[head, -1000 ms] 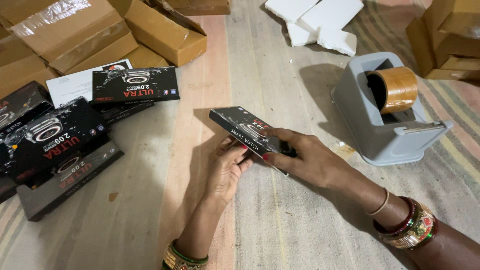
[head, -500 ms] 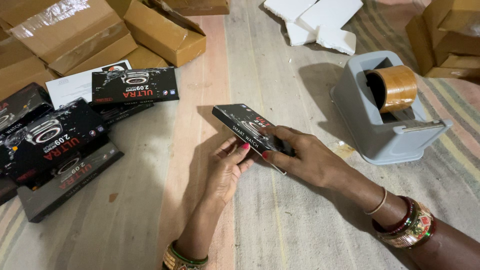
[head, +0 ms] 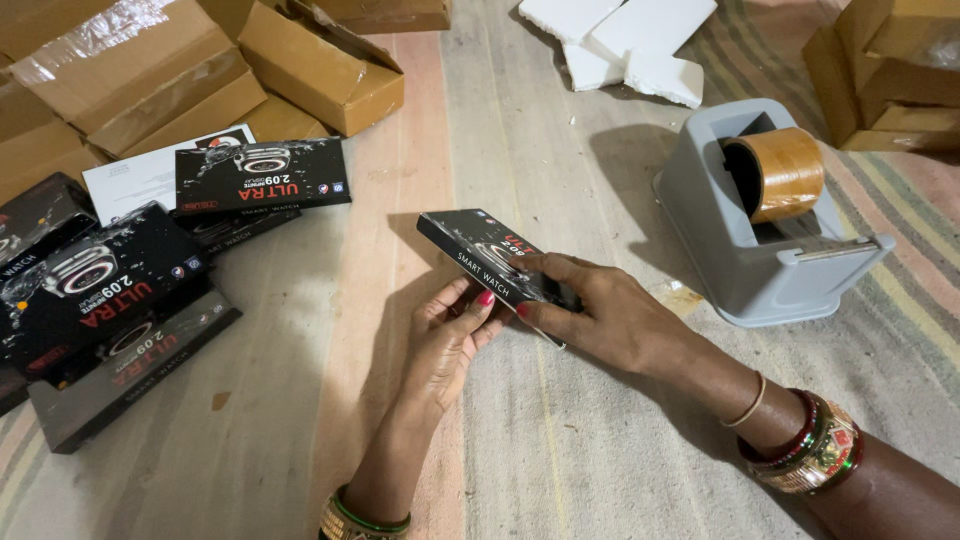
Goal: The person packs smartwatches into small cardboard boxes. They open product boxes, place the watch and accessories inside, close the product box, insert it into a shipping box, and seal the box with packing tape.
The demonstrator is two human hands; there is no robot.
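While raised off the striped mat (head: 600, 470), tilted, near the grey tape dispenser (head: 770, 230), black box (head: 490, 258) pinched at its near end by right hand (head: 600, 315), left hand (head: 450, 335) fingertips only brushing underneath, likely to slip from so shallow a hold.

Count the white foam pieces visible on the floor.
3, clustered at the top centre on the floor: one white foam piece at the left, a long one to the right, and one in front. More may lie beyond the frame.
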